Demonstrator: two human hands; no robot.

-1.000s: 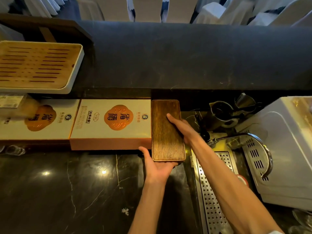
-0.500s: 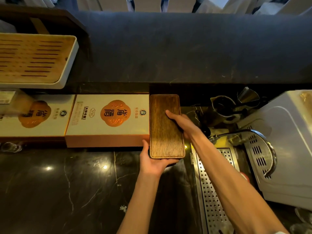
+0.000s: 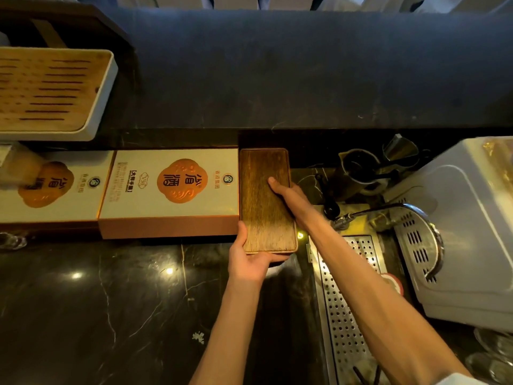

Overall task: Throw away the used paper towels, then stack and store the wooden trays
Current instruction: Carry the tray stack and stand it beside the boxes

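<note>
A dark wooden tray (image 3: 261, 201), long and narrow, lies lengthwise against the right side of a white and orange gift box (image 3: 172, 187), its far end close to the dark back wall. My left hand (image 3: 249, 259) grips the tray's near end, thumb up along its left edge. My right hand (image 3: 291, 198) holds the tray's right edge near the middle, thumb resting on top. Whether more trays lie beneath the top one cannot be told. No paper towels are visible.
A pale slatted tea tray (image 3: 55, 90) sits on the raised ledge at far left. A second gift box (image 3: 52, 184) lies left of the first. Right of the tray: a perforated metal drain (image 3: 344, 301), a curved faucet (image 3: 402, 209), dark pitchers (image 3: 361, 170) and a white appliance (image 3: 466, 232).
The tray has slid slightly farther toward the back wall, both hands keeping their hold. The camera has dipped a little.
</note>
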